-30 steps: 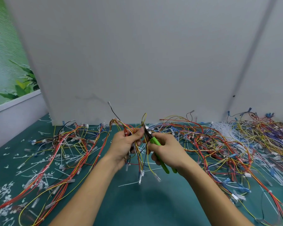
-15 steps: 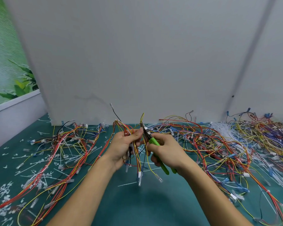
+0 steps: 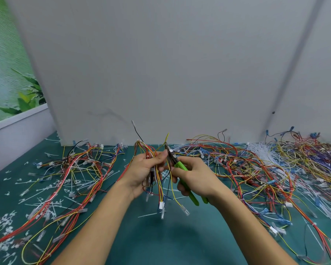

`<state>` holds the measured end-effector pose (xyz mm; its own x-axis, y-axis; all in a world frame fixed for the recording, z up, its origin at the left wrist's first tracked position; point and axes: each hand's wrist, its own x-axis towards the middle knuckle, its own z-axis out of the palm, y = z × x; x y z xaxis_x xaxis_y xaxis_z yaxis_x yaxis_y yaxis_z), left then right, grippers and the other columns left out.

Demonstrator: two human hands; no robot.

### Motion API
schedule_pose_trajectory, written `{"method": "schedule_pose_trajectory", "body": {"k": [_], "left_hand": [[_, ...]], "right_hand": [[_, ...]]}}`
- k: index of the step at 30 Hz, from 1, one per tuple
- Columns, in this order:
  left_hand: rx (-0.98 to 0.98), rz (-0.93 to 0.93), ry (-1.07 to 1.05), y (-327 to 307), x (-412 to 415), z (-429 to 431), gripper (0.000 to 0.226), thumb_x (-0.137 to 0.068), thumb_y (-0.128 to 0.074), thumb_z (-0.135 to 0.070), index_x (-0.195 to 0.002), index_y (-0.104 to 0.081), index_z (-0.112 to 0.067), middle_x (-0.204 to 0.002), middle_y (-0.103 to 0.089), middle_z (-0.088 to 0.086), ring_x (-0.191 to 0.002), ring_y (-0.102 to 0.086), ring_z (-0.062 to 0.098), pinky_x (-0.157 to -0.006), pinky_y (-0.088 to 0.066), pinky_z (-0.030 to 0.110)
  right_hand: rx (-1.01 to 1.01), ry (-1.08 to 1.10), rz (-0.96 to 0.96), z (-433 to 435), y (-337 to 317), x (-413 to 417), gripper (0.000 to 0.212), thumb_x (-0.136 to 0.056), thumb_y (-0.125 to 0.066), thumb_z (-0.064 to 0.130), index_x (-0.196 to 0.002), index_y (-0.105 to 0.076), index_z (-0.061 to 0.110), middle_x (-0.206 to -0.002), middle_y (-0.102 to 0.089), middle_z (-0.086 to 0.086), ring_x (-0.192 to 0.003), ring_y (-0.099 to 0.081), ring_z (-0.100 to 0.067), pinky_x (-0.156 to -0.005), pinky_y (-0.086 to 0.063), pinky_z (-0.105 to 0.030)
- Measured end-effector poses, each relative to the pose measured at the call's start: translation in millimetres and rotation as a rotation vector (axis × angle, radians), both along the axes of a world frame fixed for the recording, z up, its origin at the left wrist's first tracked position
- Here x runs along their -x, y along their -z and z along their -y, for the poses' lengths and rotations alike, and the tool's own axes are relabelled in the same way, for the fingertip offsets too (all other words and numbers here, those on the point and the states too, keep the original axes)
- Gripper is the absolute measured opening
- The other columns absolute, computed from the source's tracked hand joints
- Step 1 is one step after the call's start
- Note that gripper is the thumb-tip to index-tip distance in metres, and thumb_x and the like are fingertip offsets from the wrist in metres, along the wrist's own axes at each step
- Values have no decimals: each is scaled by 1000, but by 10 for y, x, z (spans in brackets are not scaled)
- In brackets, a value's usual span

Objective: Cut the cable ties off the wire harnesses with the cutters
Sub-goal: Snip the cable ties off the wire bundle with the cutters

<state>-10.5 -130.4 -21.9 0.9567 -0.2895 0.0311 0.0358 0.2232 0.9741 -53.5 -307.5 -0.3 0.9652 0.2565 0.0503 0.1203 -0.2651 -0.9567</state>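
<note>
My left hand (image 3: 141, 170) grips a wire harness (image 3: 157, 180) of red, yellow, blue and black wires, held upright above the green table, its white connectors dangling below. My right hand (image 3: 196, 176) holds green-handled cutters (image 3: 180, 167). The cutters' dark jaws point up and left, right beside my left thumb and against the bundle. A white cable tie (image 3: 147, 156) shows on the bundle near my left fingers. Whether the jaws are around a tie is hidden by my fingers.
Loose harnesses (image 3: 71, 178) spread over the table's left side among cut white tie scraps (image 3: 38, 190). A larger tangle of harnesses (image 3: 256, 169) fills the right side. A grey partition wall (image 3: 161, 73) stands close behind. Bare green mat (image 3: 170, 241) lies between my forearms.
Both hands stay together with only small shifts; the cutters' jaws have closed in slightly on the bundle by my left thumb.
</note>
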Motion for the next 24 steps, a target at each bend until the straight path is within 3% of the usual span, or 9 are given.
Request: {"method": "schedule_pose_trajectory", "body": {"k": [5,8,11,13,18,24], "left_hand": [[10,14,1,7,3,2,53,-68,-82,-45,-101,-70,-5,-62,-54,2,-53,-46,10,-50,-38,25],[-50,58,-60,8,-10,-1,46,-65,-82,-50,-89,-72,-12,-61,-55,2,-53,-48,10,-56,-33,31],[-127,112,-162,14,-35,-18,38,-59,-81,-56,-78,-79,-23,-64,-61,2,-56,-51,10,-54,-37,26],[-146,134,-173,28,-42,-28,37,-60,-81,-59,-78,-80,-27,-64,-61,0,-57,-51,10,-50,-37,22],[-124,111,-159,34,-24,-18,39,-58,-83,-59,-82,-81,-28,-63,-62,-3,-57,-53,7,-56,-39,27],[-76,66,-143,-7,19,18,38,-60,-82,-51,-78,-76,-18,-60,-58,1,-51,-51,9,-58,-36,32]], "right_hand": [[25,-11,-2,22,-13,-5,12,-103,-58,12,-101,-68,7,-72,-66,-5,-55,-56,-24,-54,-48,-38],[38,-3,11,20,-4,-7,12,-103,-58,12,-99,-67,5,-71,-66,-4,-55,-56,-23,-55,-47,-39],[61,7,26,3,10,-11,12,-102,-58,14,-97,-66,7,-73,-66,-4,-56,-58,-20,-56,-51,-39],[71,10,26,-3,13,-21,11,-102,-59,17,-97,-67,10,-76,-69,-3,-60,-62,-19,-61,-56,-39],[59,2,15,3,23,-32,12,-103,-59,20,-98,-68,14,-82,-73,-3,-66,-67,-16,-66,-60,-38],[70,54,47,-29,57,-36,18,-103,-59,23,-88,-65,14,-67,-61,0,-53,-49,-20,-52,-43,-33]]}}
